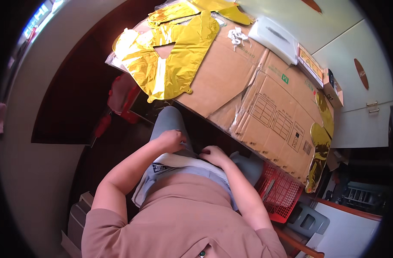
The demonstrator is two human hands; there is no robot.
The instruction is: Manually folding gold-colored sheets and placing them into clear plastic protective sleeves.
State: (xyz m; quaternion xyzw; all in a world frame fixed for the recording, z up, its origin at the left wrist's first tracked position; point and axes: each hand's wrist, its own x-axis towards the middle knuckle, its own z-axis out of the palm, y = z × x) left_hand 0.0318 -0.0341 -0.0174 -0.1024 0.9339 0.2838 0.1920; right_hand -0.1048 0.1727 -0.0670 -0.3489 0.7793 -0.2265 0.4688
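Note:
My left hand (172,140) is over my left thigh, its fingers curled in; whatever they may hold is hidden. Lower and further right, my right hand (213,155) is bent down at my lap, fingers curled and their tips out of sight. Both hands are near the pale cloth band (179,161) across my lap and the grey trousers (167,121). Beyond them, a flat gold foil balloon (185,58) with a triangular opening lies on the cardboard (224,81), apart from both hands.
Another gold foil piece (175,15) lies at the far edge, and a gold foil balloon (320,148) at the right end. White string (237,36), a white plastic packet (273,36) and small boxes (312,66) line the cabinet side. Under the table edge is a red basket (279,189).

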